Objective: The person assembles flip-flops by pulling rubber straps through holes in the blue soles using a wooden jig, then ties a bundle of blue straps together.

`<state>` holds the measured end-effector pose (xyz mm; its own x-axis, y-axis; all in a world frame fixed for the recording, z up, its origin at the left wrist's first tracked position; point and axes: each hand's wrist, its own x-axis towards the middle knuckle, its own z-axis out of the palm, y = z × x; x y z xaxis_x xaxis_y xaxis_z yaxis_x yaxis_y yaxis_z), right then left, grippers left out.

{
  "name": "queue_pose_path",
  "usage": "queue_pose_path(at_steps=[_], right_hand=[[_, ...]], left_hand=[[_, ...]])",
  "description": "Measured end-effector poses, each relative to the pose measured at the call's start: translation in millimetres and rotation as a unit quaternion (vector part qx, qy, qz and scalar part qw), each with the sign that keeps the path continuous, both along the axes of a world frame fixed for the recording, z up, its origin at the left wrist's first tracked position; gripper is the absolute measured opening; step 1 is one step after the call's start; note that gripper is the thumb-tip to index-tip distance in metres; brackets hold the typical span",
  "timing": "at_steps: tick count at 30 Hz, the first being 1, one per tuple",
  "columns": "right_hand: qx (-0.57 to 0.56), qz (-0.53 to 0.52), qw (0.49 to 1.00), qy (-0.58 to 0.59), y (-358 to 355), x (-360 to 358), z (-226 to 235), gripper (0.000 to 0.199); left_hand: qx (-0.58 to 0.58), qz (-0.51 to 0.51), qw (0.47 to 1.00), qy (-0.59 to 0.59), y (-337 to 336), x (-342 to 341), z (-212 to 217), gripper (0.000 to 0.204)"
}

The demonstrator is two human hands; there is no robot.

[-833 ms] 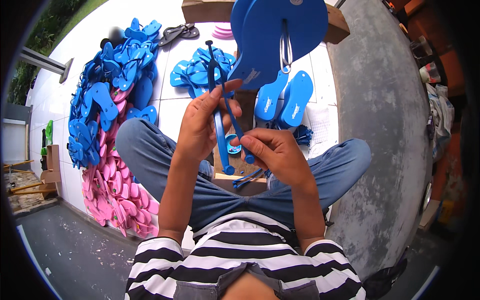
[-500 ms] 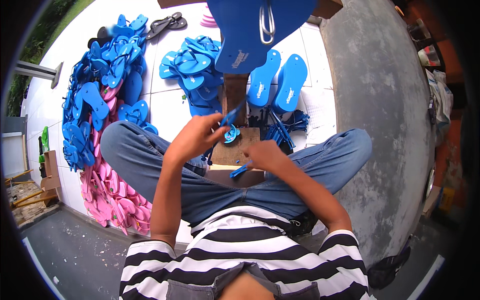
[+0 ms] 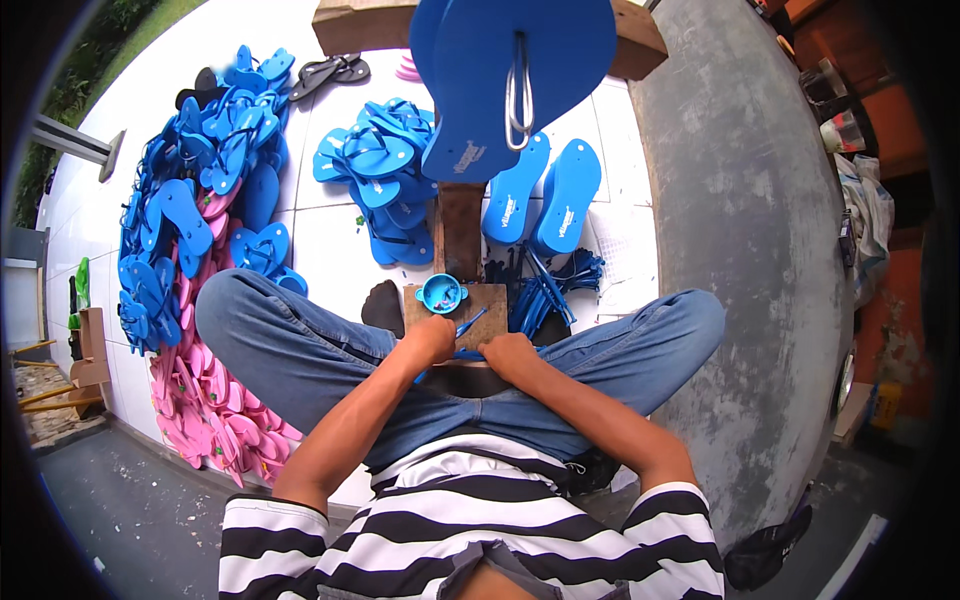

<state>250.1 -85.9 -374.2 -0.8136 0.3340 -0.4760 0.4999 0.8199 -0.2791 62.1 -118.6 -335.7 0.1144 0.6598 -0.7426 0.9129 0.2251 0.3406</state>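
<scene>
My left hand (image 3: 430,342) is closed in front of my lap, at the near edge of a wooden block. A thin blue flip-flop strap (image 3: 471,322) sticks out of it, pointing up and right. Close beside it, my right hand (image 3: 508,352) is closed on another blue strap (image 3: 466,354), which shows between the two fists. Fingertips of both hands are mostly hidden. Just beyond my left hand, a small turquoise bowl (image 3: 424,295) with bits inside sits on the wooden block (image 3: 489,300).
A wooden post (image 3: 460,230) rises beyond the block; blue soles (image 3: 470,75) with a metal wire loop (image 3: 513,108) stand above. Stacked blue soles (image 3: 568,195) and loose straps (image 3: 545,295) lie right. Blue flip-flops (image 3: 375,155) and pink ones (image 3: 220,410) are piled left.
My left hand has come down from beside the post toward my lap, uncovering the turquoise bowl. My right hand has moved slightly, and the two hands are now closer together.
</scene>
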Motion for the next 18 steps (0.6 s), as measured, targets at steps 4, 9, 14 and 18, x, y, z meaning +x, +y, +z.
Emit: queue_pose_path(at_steps=[4,9,14,18], right_hand=[[0.05,-0.032,0.996,0.06,-14,2,-10,0.021],[-0.03,-0.062,0.998,0.002,-12,-5,-24,0.023],[0.081,-0.006,0.997,-0.001,-15,-1,-24,0.019],[0.02,0.041,0.994,-0.099,-3,-7,-11,0.016]], left_hand=[[-0.003,-0.025,0.999,-0.03,-3,4,-9,0.032],[-0.017,-0.043,0.998,-0.047,1,8,5,0.04],[-0.015,-0.054,0.997,-0.062,-4,5,-4,0.037],[-0.028,-0.047,0.995,-0.085,-9,5,-7,0.045]])
